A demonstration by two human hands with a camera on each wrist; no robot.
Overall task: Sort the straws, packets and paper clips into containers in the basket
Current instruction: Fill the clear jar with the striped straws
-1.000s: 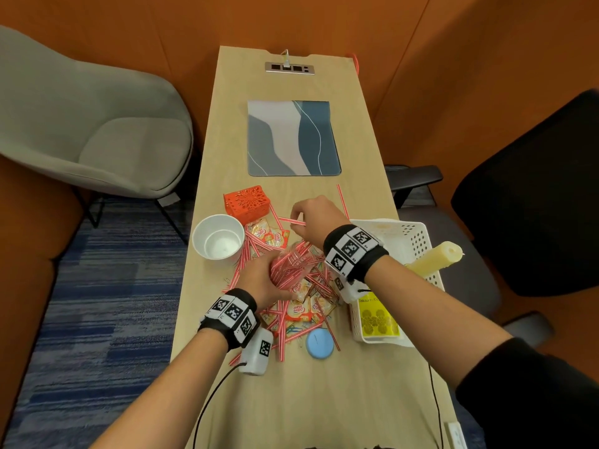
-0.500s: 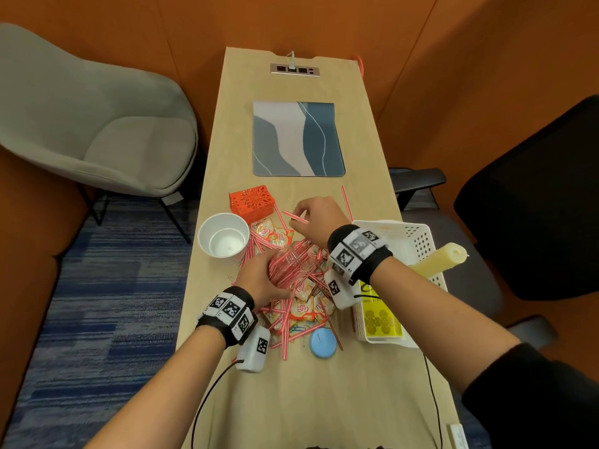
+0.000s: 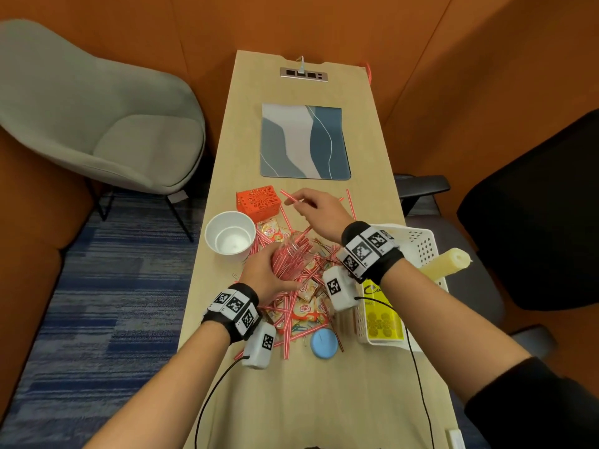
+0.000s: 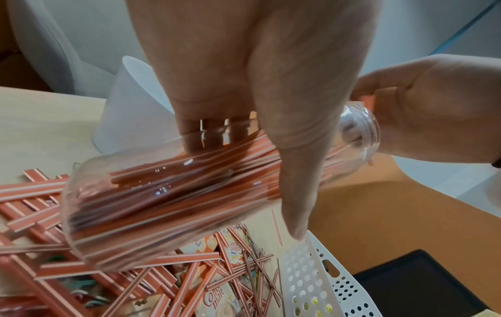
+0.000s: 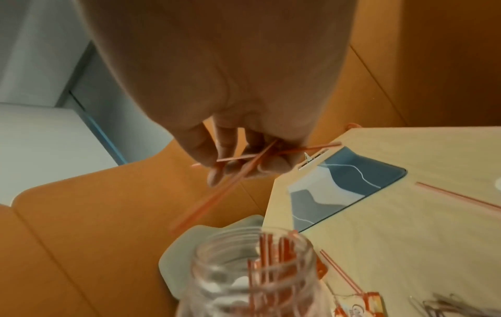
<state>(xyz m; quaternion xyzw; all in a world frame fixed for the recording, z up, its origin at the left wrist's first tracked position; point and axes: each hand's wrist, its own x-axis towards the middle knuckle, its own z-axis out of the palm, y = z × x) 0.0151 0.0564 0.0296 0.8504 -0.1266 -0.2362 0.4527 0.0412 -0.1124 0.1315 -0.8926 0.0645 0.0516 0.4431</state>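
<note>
The left hand (image 3: 267, 275) is curling its fingers and thumb round a clear jar (image 4: 189, 193), tilting it over the straws (image 3: 288, 319) and packets (image 3: 306, 307) heaped on the bench (image 3: 324, 400), its mouth facing the right hand (image 3: 324, 213). That hand, raised beyond the jar with fingers bent, is pinching two crossed straws (image 5: 252, 158). Paper clips (image 3: 301, 327) are lying under the heap, just beside the basket (image 3: 418, 241).

The head camera looks steeply down along a long pale wooden table (image 3: 311, 384) from its near end. Each wrist camera looks close along its palm; both share the clear plastic jar (image 4: 189, 193) of red-striped straws.
</note>
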